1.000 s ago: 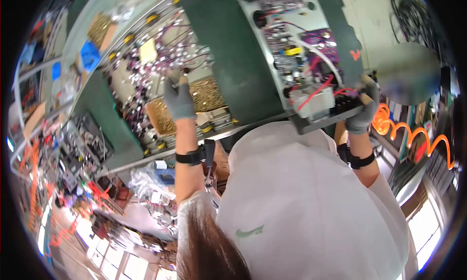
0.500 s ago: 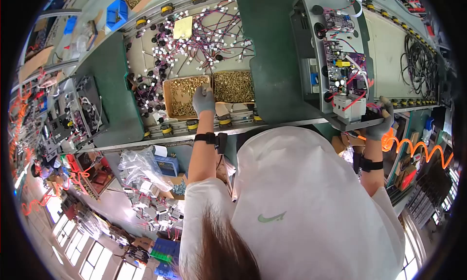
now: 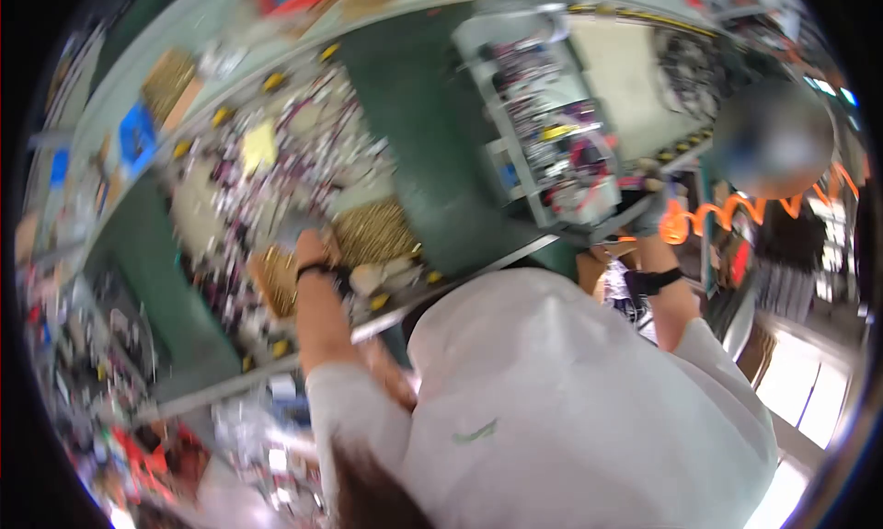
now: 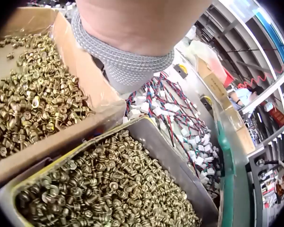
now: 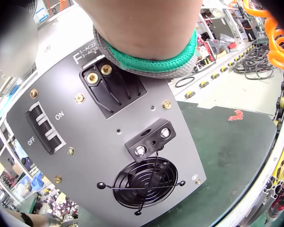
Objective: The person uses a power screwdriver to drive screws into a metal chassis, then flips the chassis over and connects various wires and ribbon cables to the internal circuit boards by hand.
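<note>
My gloved left hand (image 3: 299,227) reaches over the far edge of a cardboard box (image 4: 85,78) of brass screws (image 4: 33,101), beside loose cable leads (image 4: 165,106). In the left wrist view only its grey glove cuff (image 4: 125,64) shows; its fingers are hidden. A second bin (image 4: 180,163) of screws stands against the box. On the right, my gloved right hand (image 3: 648,209) grips the top edge of a grey end panel (image 5: 99,130), its fingers hidden behind it. The panel carries an ON/OFF switch (image 5: 45,127) and a fan grille (image 5: 146,184), and stands at the near end of an opened machine (image 3: 556,129).
Many leads with white connectors cover the left work surface, under a yellow sheet (image 3: 259,149). A green mat (image 3: 405,133) lies between them and the machine. Black cables (image 3: 688,74) lie farther right, near an orange coiled hose (image 5: 279,52).
The head view has turned and is blurred now. My left hand has moved forward from over the screws to the box's far edge. My right hand stays at the panel.
</note>
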Tool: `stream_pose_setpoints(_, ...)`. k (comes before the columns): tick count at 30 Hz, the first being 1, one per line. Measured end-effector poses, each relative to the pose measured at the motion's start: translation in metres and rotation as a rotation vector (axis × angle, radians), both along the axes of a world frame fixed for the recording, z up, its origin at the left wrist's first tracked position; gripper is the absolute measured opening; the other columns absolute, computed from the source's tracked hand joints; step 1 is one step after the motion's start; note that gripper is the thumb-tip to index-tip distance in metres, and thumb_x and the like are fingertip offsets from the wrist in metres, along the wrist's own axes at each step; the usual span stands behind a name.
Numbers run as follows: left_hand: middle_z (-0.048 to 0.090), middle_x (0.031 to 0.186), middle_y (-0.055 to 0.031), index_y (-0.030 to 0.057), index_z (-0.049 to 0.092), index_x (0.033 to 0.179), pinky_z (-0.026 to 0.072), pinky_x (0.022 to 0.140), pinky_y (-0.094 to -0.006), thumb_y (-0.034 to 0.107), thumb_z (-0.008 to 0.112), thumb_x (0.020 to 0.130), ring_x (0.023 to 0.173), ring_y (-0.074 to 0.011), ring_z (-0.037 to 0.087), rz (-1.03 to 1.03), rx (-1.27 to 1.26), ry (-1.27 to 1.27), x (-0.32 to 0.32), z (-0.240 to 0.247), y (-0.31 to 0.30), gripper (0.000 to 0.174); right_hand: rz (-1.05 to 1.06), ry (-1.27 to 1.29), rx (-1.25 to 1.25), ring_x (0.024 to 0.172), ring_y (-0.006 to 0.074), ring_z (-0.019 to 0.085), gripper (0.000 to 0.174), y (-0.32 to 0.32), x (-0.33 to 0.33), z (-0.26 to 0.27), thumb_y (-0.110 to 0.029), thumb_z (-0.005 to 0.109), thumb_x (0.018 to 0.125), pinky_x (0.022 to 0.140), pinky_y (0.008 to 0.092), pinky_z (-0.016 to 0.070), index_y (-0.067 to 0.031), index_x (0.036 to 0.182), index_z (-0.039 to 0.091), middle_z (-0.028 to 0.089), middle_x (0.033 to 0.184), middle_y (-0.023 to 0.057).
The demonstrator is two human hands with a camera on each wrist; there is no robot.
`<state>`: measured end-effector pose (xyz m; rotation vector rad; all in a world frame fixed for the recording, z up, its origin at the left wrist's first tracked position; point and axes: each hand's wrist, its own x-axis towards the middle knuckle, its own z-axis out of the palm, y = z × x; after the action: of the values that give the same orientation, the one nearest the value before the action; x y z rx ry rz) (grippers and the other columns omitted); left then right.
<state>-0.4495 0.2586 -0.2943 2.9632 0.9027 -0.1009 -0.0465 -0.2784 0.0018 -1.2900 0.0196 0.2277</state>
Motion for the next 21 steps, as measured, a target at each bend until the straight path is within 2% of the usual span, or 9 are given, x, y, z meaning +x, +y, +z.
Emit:
stream_pose_setpoints(1, 0.065, 0.097, -0.0182, -0.0005, 0.062, 0.102, 0.0489, 0.078, -0.0443, 0.023, 0.051, 0.085, 0.088, -0.0355, 0.062, -0.191, 0.050, -0.068, 0.030, 0.124, -0.044, 0.031, 0.029, 0.049, 0.003, 0.076, 0.0182, 0.053, 0.033, 0.053, -0.029, 0.049, -0.015, 0.055, 0.063, 0.072, 0.0260, 0.0451, -0.0027, 0.094, 0.060, 0.059, 0.089, 0.0076)
stream_pose_setpoints(3, 0.065, 0.097, -0.0184, -0.0007, 0.061, 0.102, 0.0488, 0.078, -0.0442, 0.023, 0.050, 0.086, 0.088, -0.0355, 0.062, -0.209, 0.018, -0.229, 0.168, 0.161, -0.054, 0.031, -0.034, -0.075, -0.184, 0.070, 0.0193, 0.055, 0.033, 0.044, -0.023, 0.041, -0.020, 0.055, 0.065, 0.068, 0.0305, 0.0484, -0.0002, 0.090, 0.062, 0.059, 0.086, 0.0093)
stream_pose_setpoints(4, 0.065, 0.097, -0.0186, -0.0008, 0.061, 0.103, 0.0487, 0.078, -0.0441, 0.023, 0.050, 0.086, 0.088, -0.0354, 0.062, -0.141, -0.015, -0.265, 0.176, 0.180, -0.056, 0.031, -0.071, -0.167, -0.149, 0.070, 0.0195, 0.055, 0.035, 0.052, -0.025, 0.041, -0.020, 0.053, 0.063, 0.068, 0.0296, 0.0469, 0.0036, 0.086, 0.063, 0.060, 0.083, 0.0105)
stream_pose_setpoints(7, 0.065, 0.098, -0.0192, -0.0013, 0.061, 0.105, 0.0485, 0.079, -0.0437, 0.023, 0.050, 0.087, 0.089, -0.0352, 0.062, 0.127, -0.125, -0.255, 0.108, 0.204, -0.053, 0.032, -0.008, -0.112, -0.277, 0.063, 0.0145, 0.051, 0.044, 0.056, -0.028, 0.058, -0.021, 0.046, 0.060, 0.060, 0.0251, 0.0414, 0.0080, 0.090, 0.061, 0.056, 0.068, 0.0086)
stream_pose_setpoints(12, 0.065, 0.099, -0.0202, -0.0021, 0.060, 0.108, 0.0481, 0.080, -0.0432, 0.022, 0.048, 0.089, 0.090, -0.0349, 0.062, 0.749, -0.248, 0.000, 0.048, 0.212, 0.009, 0.033, 0.003, -0.118, -0.253, 0.075, 0.0174, 0.056, 0.039, 0.053, -0.031, 0.050, -0.018, 0.042, 0.067, 0.072, 0.0287, 0.0454, 0.0084, 0.091, 0.059, 0.060, 0.079, 0.0110)
stream_pose_setpoints(15, 0.065, 0.102, -0.0200, -0.0032, 0.058, 0.112, 0.0493, 0.078, -0.0382, 0.023, 0.051, 0.091, 0.090, -0.0292, 0.064, 0.852, -0.127, -0.220, 0.046, 0.238, 0.015, 0.035, 0.018, -0.124, -0.265, 0.076, 0.0192, 0.056, 0.037, 0.053, -0.033, 0.053, -0.016, 0.041, 0.069, 0.074, 0.0304, 0.0459, 0.0071, 0.092, 0.059, 0.060, 0.082, 0.0115)
stream_pose_setpoints(17, 0.065, 0.102, -0.0176, -0.0030, 0.058, 0.112, 0.0494, 0.076, -0.0351, 0.023, 0.053, 0.090, 0.089, -0.0259, 0.064, 0.754, -0.186, -0.463, 0.051, 0.260, 0.007, 0.035, 0.014, -0.120, -0.266, 0.077, 0.0216, 0.057, 0.035, 0.058, -0.037, 0.065, -0.015, 0.042, 0.070, 0.075, 0.0320, 0.0463, 0.0054, 0.093, 0.059, 0.060, 0.084, 0.0121)
stream_pose_setpoints(19, 0.065, 0.098, -0.0111, -0.0021, 0.060, 0.109, 0.0490, 0.069, -0.0259, 0.016, 0.059, 0.088, 0.084, -0.0172, 0.062, 0.622, -0.491, -0.906, 0.071, 0.288, -0.024, 0.028, -0.140, -0.424, -1.041, 0.084, 0.0285, 0.056, 0.032, 0.069, -0.048, 0.092, -0.014, 0.047, 0.072, 0.078, 0.0364, 0.0458, -0.0017, 0.098, 0.060, 0.058, 0.093, 0.0125)
stream_pose_setpoints(21, 0.065, 0.092, -0.0097, -0.0007, 0.062, 0.104, 0.0465, 0.061, -0.0257, 0.014, 0.055, 0.088, 0.075, -0.0137, 0.058, 0.375, -0.878, -0.872, 0.104, 0.343, -0.081, 0.023, -0.141, -0.862, -1.174, 0.093, 0.0333, 0.052, 0.034, 0.093, -0.063, 0.143, -0.013, 0.055, 0.069, 0.082, 0.0414, 0.0437, -0.0092, 0.103, 0.060, 0.055, 0.103, 0.0121)
